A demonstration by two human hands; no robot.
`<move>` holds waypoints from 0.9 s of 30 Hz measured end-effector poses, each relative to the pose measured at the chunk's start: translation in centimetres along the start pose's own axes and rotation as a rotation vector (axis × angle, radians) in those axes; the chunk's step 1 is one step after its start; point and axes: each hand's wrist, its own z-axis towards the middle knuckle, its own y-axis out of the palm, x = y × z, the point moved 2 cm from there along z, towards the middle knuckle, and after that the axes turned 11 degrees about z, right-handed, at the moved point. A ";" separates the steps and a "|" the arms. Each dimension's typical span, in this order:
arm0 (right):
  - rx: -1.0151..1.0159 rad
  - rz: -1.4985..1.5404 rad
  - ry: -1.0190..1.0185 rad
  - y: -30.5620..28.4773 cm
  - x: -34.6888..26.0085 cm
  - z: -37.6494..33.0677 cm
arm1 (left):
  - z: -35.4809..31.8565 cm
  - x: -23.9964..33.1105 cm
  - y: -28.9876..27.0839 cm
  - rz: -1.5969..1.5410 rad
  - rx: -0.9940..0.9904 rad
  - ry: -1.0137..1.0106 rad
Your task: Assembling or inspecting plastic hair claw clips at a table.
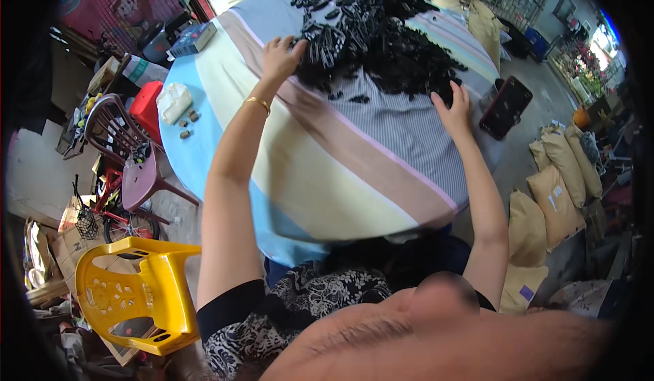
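Note:
A wide heap of small black pieces [381,37] covers the far part of the round table. They are long and narrow, and some look like clips with looped outlines; their exact kind is too small to tell. My left hand [283,57] is at the heap's left edge, fingers spread and curved, fingertips next to the pieces. At the heap's near right corner my right hand [455,112] rests by the cloth, thumb and fingers apart. No piece shows in either hand. A few loose pieces [359,99] lie on the striped tablecloth [327,156] between my hands.
A dark phone [506,107] with a red edge stands at the table's right rim. On the left lie a white plastic bag [174,102], small brown bits [185,134] and a blue box [193,39]. Yellow [143,292] and purple [141,180] chairs stand left; tan sacks [555,200] line the right floor.

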 end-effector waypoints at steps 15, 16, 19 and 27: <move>-0.088 -0.029 -0.204 5.8 -3.8 3.9 | 10.3 -0.1 13.4 -0.941 -0.669 -0.291; -0.086 -0.018 -0.298 6.0 -3.6 5.6 | 10.5 0.5 13.5 -0.995 -0.677 -0.255; -0.256 0.202 -0.078 8.2 -3.8 13.0 | 10.5 0.0 14.1 -1.053 -0.695 -0.186; -0.557 -0.146 0.198 16.4 -1.7 18.7 | 8.3 2.3 11.9 -1.195 -0.816 -0.171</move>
